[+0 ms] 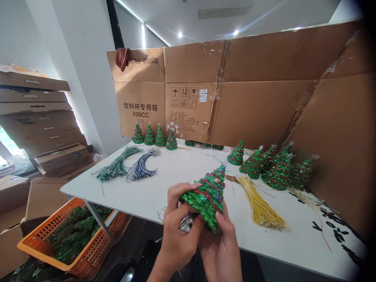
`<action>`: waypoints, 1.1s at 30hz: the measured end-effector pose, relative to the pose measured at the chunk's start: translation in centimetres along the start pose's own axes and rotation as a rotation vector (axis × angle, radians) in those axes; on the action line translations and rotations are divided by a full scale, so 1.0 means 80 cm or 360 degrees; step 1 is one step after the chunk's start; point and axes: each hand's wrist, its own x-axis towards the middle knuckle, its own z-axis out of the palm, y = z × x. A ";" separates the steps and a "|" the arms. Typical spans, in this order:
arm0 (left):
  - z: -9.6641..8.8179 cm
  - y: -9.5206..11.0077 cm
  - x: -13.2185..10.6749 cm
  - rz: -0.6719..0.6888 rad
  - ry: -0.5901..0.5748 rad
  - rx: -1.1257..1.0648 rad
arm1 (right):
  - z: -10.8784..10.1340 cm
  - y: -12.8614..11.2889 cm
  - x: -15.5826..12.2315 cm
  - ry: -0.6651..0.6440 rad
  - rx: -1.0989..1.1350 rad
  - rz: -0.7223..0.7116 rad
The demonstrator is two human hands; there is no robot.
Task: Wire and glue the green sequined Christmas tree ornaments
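A small green Christmas tree (207, 194) with red garland and coloured baubles is tilted between my two hands, over the front edge of the white table. My left hand (180, 223) grips its base from the left, with fingers bent round the lower edge. On the other side my right hand (221, 235) holds the tree, thumb pressed on its lower branches. Thin wires show beneath the base, partly hidden by my left fingers. Nearest on the right lies a bundle of yellow wires (261, 203).
Green wires (117, 164) and blue wires (142, 164) lie at the table's left. Finished-looking trees (277, 166) stand at the right, others (160, 136) at the back. A cardboard screen (258, 105) borders the table (123, 197). An orange crate (73, 270) holds green trees below.
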 end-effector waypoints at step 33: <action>-0.008 -0.003 0.000 -0.0457 -0.0276 -0.0527 | -0.002 -0.004 -0.001 0.0113 -0.0006 -0.0038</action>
